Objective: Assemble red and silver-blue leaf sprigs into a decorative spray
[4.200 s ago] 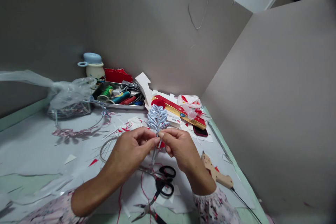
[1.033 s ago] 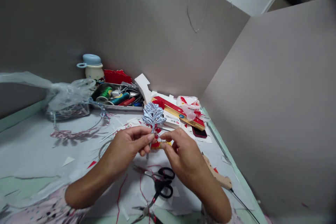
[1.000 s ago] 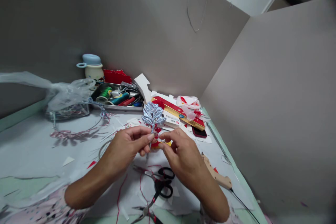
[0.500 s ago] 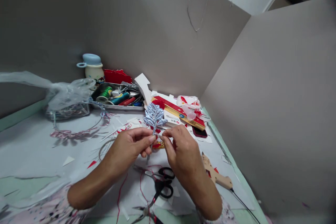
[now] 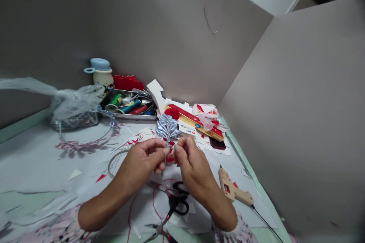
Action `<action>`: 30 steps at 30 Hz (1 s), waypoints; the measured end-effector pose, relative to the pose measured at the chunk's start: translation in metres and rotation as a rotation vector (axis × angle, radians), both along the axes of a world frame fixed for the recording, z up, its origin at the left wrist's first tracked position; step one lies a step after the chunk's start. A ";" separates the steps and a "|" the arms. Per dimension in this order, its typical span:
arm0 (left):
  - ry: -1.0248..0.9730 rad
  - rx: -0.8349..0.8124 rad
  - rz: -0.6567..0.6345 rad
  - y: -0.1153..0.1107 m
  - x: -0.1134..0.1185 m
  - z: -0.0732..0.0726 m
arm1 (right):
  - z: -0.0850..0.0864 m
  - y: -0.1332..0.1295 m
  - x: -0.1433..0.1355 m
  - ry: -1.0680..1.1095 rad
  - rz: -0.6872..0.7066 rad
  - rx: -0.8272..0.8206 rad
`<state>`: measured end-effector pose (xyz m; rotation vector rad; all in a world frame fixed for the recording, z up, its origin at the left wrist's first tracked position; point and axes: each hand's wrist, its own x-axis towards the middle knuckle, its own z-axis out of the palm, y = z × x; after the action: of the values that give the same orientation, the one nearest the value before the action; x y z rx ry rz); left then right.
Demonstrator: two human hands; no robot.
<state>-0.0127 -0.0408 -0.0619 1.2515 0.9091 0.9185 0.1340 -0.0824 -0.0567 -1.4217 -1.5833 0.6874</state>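
A silvery-blue leaf spray [image 5: 168, 126] stands upright over the middle of the table, its wrapped stem pointing down. My left hand [image 5: 148, 155] pinches that stem just below the leaves, between thumb and fingers. Close on the right, my right hand [image 5: 189, 157] has its thumb and index finger pressed together near the stem; what they pinch is too small to make out. Below the hands lie black-handled scissors [image 5: 178, 201] and pliers [image 5: 158, 229], with thin red thread [image 5: 130, 212] beside them.
A glue gun [image 5: 234, 188] lies at the right. Behind are a tool tray [image 5: 134, 117], a jar [image 5: 102, 78], a plastic bag [image 5: 75, 102] and a red-and-gold box [image 5: 196, 121]. At the left rests a decorated wire ring [image 5: 85, 145]. A phone [image 5: 217, 143] lies right of centre.
My right hand has turned, its fingers drawn closer together, and its forearm has shifted slightly left. The leaf spray has barely moved in my left hand.
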 end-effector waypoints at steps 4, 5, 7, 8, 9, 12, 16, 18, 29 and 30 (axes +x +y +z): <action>0.017 0.005 0.030 -0.003 0.001 0.002 | 0.003 -0.001 -0.001 -0.129 -0.027 0.132; 0.009 0.013 0.046 -0.004 0.002 0.002 | 0.003 -0.001 -0.002 -0.142 -0.023 0.146; -0.010 0.051 0.078 -0.006 0.004 0.000 | 0.004 -0.002 -0.002 -0.164 -0.023 0.167; -0.018 0.079 0.087 -0.008 0.005 -0.001 | 0.004 -0.002 -0.002 -0.172 -0.025 0.174; -0.022 0.104 0.087 -0.009 0.005 -0.003 | 0.005 -0.002 -0.001 -0.180 -0.023 0.179; 0.010 0.153 0.069 -0.012 0.005 -0.005 | 0.006 -0.002 0.000 -0.222 -0.010 0.199; 0.095 0.152 0.043 -0.014 0.003 0.001 | 0.007 -0.003 0.004 -0.285 0.021 0.211; 0.096 0.138 0.013 -0.012 0.003 0.004 | 0.007 -0.003 0.006 -0.305 0.045 0.202; 0.410 0.452 -0.081 -0.006 -0.005 0.004 | 0.014 -0.007 0.003 -0.403 0.079 0.122; 0.447 0.487 -0.077 -0.007 -0.005 0.005 | 0.015 -0.008 0.003 -0.406 0.066 0.107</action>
<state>-0.0177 -0.0476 -0.0574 1.9506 1.0042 0.8387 0.1367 -0.0901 -0.0418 -1.4991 -1.9551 0.3556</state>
